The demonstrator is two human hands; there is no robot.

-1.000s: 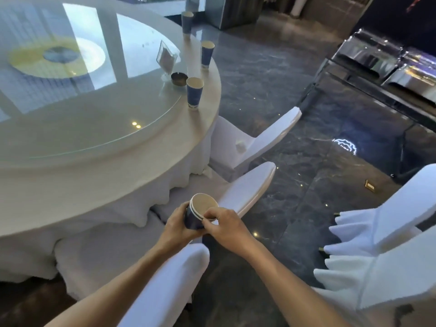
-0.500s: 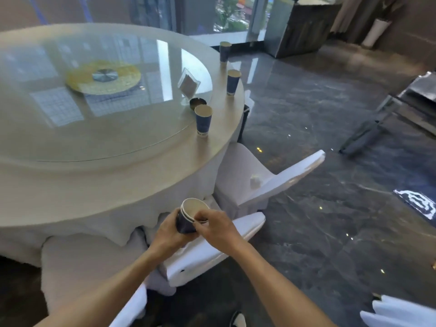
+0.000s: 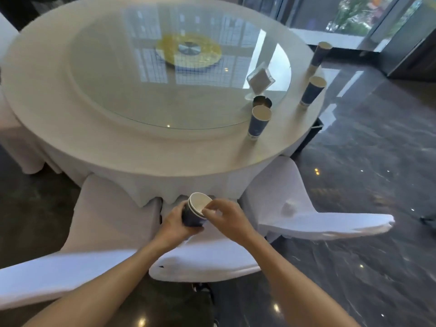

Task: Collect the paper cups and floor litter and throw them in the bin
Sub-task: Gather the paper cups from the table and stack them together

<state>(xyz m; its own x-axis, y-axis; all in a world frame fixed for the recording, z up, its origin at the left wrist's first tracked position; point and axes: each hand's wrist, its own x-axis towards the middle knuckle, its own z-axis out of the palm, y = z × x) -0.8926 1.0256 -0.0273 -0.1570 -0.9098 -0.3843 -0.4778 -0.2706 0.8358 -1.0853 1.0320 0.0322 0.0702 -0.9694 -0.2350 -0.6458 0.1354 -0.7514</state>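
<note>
Nesting the cups I've gathered before going for the rest.

My left hand (image 3: 175, 223) has its grip clamped round the blue stacked cups (image 3: 194, 212), held low in front of me at the surface's (image 3: 141, 159) near edge; my right hand's (image 3: 226, 219) fingertips pinch the top rim. I should press the rims level so the stack rides one-handed. Three cups stand at 1 o'clock: nearest cup (image 3: 258, 122), second cup (image 3: 312, 90), far cup (image 3: 320, 55).
</note>
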